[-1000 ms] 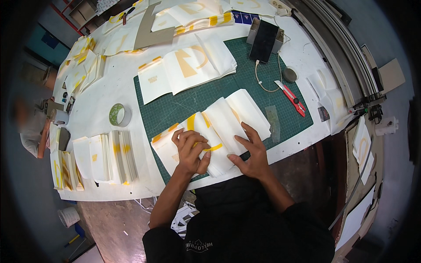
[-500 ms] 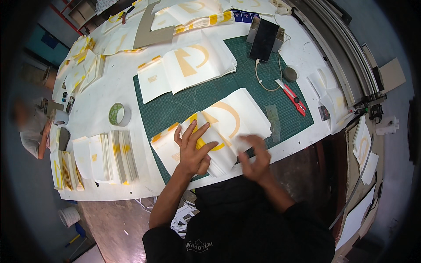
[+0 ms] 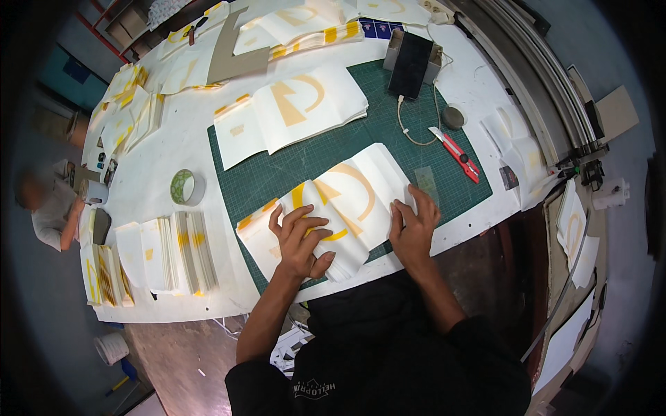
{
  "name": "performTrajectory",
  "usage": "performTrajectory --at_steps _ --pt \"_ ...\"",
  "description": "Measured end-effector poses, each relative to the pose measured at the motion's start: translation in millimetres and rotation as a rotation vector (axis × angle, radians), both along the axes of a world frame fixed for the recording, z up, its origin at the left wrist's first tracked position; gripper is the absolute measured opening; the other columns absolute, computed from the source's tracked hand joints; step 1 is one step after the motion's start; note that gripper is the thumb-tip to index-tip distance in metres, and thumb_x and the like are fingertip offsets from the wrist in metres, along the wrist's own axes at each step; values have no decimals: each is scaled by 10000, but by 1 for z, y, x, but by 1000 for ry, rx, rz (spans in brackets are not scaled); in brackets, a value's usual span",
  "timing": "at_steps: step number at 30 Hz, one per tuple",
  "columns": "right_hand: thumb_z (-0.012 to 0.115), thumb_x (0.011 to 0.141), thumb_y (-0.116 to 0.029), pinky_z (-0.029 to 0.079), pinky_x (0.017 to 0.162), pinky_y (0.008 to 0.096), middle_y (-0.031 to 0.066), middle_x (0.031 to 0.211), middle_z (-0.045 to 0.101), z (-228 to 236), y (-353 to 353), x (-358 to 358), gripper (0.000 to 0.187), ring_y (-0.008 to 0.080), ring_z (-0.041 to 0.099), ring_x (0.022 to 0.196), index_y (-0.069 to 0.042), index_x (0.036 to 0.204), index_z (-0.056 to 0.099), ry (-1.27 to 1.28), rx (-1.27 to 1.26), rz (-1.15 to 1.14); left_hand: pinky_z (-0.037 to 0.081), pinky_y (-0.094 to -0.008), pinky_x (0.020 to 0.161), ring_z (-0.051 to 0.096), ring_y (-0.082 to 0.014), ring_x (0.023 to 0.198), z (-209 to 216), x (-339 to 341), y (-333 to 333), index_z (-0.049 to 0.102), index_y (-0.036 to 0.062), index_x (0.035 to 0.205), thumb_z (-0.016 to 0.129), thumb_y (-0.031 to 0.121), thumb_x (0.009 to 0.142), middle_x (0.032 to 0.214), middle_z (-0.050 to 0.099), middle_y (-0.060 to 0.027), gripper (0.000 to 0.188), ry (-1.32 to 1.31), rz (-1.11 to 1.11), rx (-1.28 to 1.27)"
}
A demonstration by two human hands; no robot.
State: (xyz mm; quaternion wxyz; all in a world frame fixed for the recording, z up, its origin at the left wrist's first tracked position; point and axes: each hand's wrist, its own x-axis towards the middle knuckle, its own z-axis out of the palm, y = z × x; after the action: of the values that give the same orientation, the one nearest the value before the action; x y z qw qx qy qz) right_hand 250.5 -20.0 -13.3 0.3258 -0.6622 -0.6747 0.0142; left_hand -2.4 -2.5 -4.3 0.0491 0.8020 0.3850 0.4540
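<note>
A stack of printed paper sheets (image 3: 350, 182) with pale orange shapes lies on the green cutting mat (image 3: 284, 179) in front of me. Its left part carries a folded-over flap with bright yellow print. My left hand (image 3: 300, 241) rests on that flap, fingers spread and nothing in its grip. At the stack's right edge, my right hand (image 3: 415, 225) has thumb and fingers closed about the sheets' border; how many sheets it grips cannot be made out. Farther up the mat lies a second printed stack (image 3: 305, 104).
A red utility knife (image 3: 454, 156) lies right of the stacks, near a phone (image 3: 409, 66) with a cable. A tape roll (image 3: 187, 187) and folded bundles (image 3: 170, 253) stand at left. A long metal machine rail (image 3: 534, 76) borders the right side. A person (image 3: 52, 204) is at far left.
My right hand, blurred before, has moved right to the stack's edge. My left hand has stayed on the flap. The person at far left has shifted, with a hand now by the mug.
</note>
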Motion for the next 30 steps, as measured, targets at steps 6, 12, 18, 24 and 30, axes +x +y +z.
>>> performTrajectory --at_steps 6,12,18,24,30 --pt "693 932 -245 312 1030 623 270 1409 513 5 4 -5 398 419 448 1341 83 1158 674 -147 11 -162 222 -584 1132 625 -319 1133 3 1 0 727 82 808 628 398 823 958 718 -81 331 6 0 -6" --pt "713 913 -227 303 1032 633 280 1434 493 2 4 -4 350 426 444 1348 53 1122 684 -150 11 -72 237 -571 1117 622 -310 1131 3 1 0 723 88 816 658 365 793 954 713 -75 285 -2 0 -14" --pt "852 786 -126 444 1012 478 269 1334 579 30 -9 -24 419 409 576 1215 -4 1128 643 175 173 197 245 -561 1111 618 -304 1125 4 1 0 722 92 824 675 350 768 959 709 -71 268 -5 2 -10" --pt "785 828 36 573 784 391 209 1024 707 29 -7 -24 313 343 712 886 34 1098 625 402 315 39 252 -559 1107 616 -303 1123 4 0 0 722 93 825 692 332 745 962 709 -74 254 -1 4 -14" --pt "761 849 42 566 728 367 192 952 728 29 1 -8 237 316 718 830 56 1070 678 344 237 -49 252 -558 1106 612 -305 1124 5 0 1 724 91 824 699 333 728 963 708 -79 261 -1 2 -22"
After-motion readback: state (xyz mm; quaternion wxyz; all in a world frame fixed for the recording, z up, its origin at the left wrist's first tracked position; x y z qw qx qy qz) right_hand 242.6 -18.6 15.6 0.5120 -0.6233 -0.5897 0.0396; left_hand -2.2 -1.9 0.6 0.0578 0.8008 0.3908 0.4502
